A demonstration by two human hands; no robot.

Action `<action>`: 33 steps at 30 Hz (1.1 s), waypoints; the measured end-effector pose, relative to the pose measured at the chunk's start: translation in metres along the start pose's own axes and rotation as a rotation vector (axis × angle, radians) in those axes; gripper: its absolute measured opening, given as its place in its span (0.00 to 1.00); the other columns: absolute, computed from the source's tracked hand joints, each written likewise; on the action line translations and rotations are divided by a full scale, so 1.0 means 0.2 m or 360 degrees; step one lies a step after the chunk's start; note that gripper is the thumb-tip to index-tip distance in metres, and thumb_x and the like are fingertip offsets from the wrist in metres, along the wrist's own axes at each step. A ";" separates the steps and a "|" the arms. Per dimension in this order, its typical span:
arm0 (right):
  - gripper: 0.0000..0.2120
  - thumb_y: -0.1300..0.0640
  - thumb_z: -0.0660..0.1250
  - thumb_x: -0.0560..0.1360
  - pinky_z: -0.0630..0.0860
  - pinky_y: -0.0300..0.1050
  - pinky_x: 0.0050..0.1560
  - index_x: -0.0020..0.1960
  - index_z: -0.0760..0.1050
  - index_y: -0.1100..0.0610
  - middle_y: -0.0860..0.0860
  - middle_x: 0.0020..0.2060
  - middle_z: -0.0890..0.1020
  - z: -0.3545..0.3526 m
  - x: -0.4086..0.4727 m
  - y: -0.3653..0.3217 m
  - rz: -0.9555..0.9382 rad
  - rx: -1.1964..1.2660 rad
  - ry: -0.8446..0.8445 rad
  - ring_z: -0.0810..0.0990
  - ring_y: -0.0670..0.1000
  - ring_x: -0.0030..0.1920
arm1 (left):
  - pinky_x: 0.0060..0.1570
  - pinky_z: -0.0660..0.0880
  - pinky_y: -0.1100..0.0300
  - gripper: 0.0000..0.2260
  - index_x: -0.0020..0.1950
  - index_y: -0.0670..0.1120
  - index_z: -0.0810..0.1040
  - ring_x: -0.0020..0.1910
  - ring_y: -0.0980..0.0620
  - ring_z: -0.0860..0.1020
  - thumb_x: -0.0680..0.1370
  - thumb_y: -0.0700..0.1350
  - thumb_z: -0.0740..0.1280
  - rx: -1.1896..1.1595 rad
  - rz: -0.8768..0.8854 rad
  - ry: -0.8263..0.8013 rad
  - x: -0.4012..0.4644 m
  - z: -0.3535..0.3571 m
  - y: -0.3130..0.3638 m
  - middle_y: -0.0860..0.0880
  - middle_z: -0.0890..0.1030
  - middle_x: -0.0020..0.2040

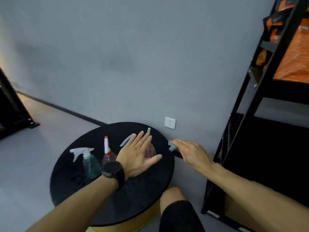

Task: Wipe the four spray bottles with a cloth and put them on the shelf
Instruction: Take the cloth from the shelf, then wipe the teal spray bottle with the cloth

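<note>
- the round black table (137, 195) carries the spray bottles: a green bottle (91, 163) at its left, a red-nozzled bottle (107, 152) beside it, and a pinkish bottle (150, 152) partly hidden.
- left hand (137, 154) hovers above the table over the pinkish bottle, fingers spread, grasping nothing.
- right hand (192, 154), just off the table's right edge, pinches a small green cloth (172, 146).
- the black shelf (250, 101) stands right of the table.

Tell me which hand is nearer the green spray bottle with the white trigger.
Left. The left hand hovers just right of the green spray bottle with the white trigger, its wrist beside it. The right hand is farther right, past the round black table's edge.
</note>
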State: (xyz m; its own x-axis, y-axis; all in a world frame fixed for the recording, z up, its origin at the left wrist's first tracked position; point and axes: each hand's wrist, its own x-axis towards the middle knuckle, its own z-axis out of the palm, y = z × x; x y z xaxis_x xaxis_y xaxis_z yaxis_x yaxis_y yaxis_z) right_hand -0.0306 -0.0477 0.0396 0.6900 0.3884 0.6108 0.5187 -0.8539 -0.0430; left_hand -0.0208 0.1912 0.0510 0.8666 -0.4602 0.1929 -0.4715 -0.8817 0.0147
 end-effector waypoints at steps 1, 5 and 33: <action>0.20 0.70 0.78 0.62 0.81 0.43 0.38 0.51 0.82 0.58 0.51 0.47 0.86 0.03 0.04 -0.05 -0.0024 0.0029 -0.0003 0.85 0.52 0.44 | 0.78 0.36 0.56 0.48 0.82 0.47 0.48 0.80 0.55 0.40 0.70 0.76 0.33 0.0004 -0.0044 0.0002 -0.04 0.00 -0.05 0.52 0.47 0.82; 0.15 0.66 0.74 0.66 0.81 0.45 0.39 0.52 0.81 0.58 0.51 0.46 0.85 0.16 0.17 -0.26 -0.0159 0.0130 -0.0063 0.85 0.53 0.45 | 0.77 0.34 0.56 0.44 0.82 0.48 0.45 0.80 0.55 0.40 0.74 0.74 0.39 -0.0006 -0.0257 0.0018 -0.20 0.00 -0.25 0.52 0.46 0.82; 0.15 0.64 0.65 0.77 0.78 0.43 0.55 0.62 0.77 0.52 0.41 0.55 0.81 1.12 0.22 -0.86 0.0132 0.0972 -0.0312 0.79 0.41 0.55 | 0.67 0.63 0.64 0.27 0.78 0.45 0.60 0.70 0.52 0.69 0.81 0.49 0.64 -0.1014 -0.1271 -0.0006 -0.52 0.66 -1.01 0.52 0.68 0.73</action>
State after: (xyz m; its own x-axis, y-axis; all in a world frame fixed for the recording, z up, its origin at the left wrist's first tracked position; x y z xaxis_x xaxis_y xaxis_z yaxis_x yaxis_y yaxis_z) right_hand 0.0242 0.1935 -0.1041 0.7896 0.4351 0.4328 0.6137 -0.5554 -0.5613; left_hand 0.0049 0.4037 -0.1011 0.9659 0.2368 -0.1049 0.2461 -0.7126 0.6570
